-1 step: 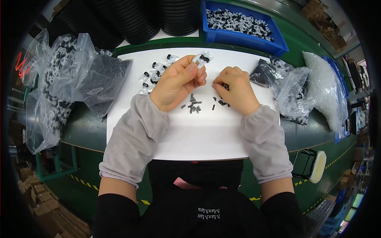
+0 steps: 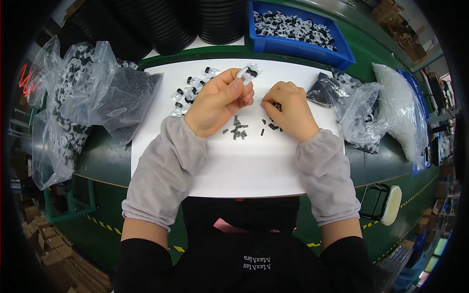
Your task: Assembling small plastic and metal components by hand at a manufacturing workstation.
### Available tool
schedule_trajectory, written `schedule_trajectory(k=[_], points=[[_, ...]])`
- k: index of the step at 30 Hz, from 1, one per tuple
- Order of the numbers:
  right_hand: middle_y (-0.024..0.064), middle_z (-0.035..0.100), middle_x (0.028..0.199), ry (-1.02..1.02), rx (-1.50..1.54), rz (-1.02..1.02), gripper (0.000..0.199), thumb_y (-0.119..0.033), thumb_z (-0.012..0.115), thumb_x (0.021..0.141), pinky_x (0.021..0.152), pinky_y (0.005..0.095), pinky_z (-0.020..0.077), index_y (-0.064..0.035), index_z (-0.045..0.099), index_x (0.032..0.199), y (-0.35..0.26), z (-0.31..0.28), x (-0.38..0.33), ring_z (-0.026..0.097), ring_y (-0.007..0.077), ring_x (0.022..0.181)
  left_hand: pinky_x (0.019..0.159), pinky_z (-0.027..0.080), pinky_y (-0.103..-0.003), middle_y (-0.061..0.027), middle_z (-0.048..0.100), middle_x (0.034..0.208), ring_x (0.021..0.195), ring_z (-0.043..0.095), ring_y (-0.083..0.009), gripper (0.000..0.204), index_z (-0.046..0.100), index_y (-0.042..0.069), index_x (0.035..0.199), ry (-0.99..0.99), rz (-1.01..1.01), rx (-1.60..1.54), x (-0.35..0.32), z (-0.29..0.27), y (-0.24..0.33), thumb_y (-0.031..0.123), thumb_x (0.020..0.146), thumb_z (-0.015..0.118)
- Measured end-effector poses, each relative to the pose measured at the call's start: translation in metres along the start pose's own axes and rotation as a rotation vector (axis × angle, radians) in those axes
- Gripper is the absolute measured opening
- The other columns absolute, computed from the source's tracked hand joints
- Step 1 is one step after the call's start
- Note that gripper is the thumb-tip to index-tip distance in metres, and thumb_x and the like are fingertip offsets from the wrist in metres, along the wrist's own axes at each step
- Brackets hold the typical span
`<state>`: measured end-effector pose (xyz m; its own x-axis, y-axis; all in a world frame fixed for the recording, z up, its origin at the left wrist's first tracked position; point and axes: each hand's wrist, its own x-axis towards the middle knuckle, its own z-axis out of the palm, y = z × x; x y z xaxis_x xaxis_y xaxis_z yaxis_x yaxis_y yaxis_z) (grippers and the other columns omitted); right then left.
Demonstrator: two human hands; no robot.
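Between thumb and fingers, my left hand [image 2: 221, 100] grips a small white plastic part with a black piece on it [image 2: 249, 73], raised above the white board [image 2: 234, 166]. My right hand [image 2: 292, 110] is bent over a pile of tiny black pieces [image 2: 273, 126], thumb and fingertips pinched together. Whatever lies between those fingertips is hidden. Small grey pieces [image 2: 238, 129] lie loose on the board between the two hands. Several more white-and-black parts [image 2: 180, 93] are gathered beyond my left wrist.
A blue bin [image 2: 303, 53] full of white-and-black parts stands at the back. Clear plastic bags of parts flank the board, one group at left [image 2: 93, 93] and another at right [image 2: 359, 105]. Stacked black ribbed rolls [image 2: 222, 24] stand behind the board. A stool [image 2: 391, 205] is at lower right.
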<state>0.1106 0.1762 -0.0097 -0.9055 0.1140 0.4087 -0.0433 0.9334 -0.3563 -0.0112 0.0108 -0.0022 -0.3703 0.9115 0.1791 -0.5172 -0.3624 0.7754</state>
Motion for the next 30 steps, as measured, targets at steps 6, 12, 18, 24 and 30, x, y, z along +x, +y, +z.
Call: schedule_trajectory(k=[6,12,18,24,30], points=[[0.0038,0.063,0.084,0.048,0.843,0.407,0.009,-0.005,0.061,0.085,0.073,0.0244,0.0467,0.0022,0.062,0.091,-0.006,-0.011,-0.004,0.059,0.0122,0.08,0.082,0.041,-0.027,-0.0008,0.054,0.088,0.084,0.049,-0.0115,0.034,0.049,0.004,0.109,-0.025,-0.02,0.115,-0.001,-0.003,-0.004,0.03,0.09,0.062],[0.0083,0.062,0.096,0.158,0.823,0.228,0.016,-0.002,0.056,0.089,0.076,0.0221,0.0464,0.0057,0.06,0.102,-0.024,-0.029,-0.005,0.059,0.0121,0.086,0.083,0.039,-0.028,-0.0005,0.053,0.086,0.085,0.048,-0.0124,0.039,0.049,0.007,0.102,-0.042,-0.054,0.261,0.001,0.002,-0.004,0.037,0.084,0.067],[0.0088,0.061,0.097,0.246,0.833,0.197,0.013,0.003,0.056,0.087,0.076,0.0225,0.0459,0.005,0.06,0.099,-0.033,-0.018,-0.012,0.059,0.0131,0.085,0.082,0.039,-0.027,-0.001,0.054,0.088,0.085,0.048,-0.0108,0.037,0.05,0.007,0.101,-0.016,-0.095,0.287,0.002,0.004,-0.008,0.032,0.083,0.07],[0.01,0.062,0.089,0.206,0.46,-0.073,0.018,0.006,0.058,0.084,0.069,0.0237,0.0466,0.0029,0.055,0.102,-0.035,-0.023,-0.008,0.058,0.0141,0.076,0.077,0.04,-0.022,0.001,0.053,0.09,0.082,0.048,-0.0071,0.032,0.049,0.007,0.101,0.023,-0.136,0.263,0.0,0.01,-0.005,0.019,0.081,0.072],[0.008,0.061,0.079,0.266,0.45,-0.065,0.026,0.01,0.063,0.078,0.062,0.024,0.0452,-0.002,0.046,0.094,-0.031,-0.016,-0.012,0.055,0.0135,0.066,0.057,0.038,-0.016,0.0034,0.052,0.085,0.068,0.046,-0.0027,0.031,0.048,0.009,0.097,0.047,-0.213,0.348,0.0,0.018,0.001,0.014,0.08,0.073]])
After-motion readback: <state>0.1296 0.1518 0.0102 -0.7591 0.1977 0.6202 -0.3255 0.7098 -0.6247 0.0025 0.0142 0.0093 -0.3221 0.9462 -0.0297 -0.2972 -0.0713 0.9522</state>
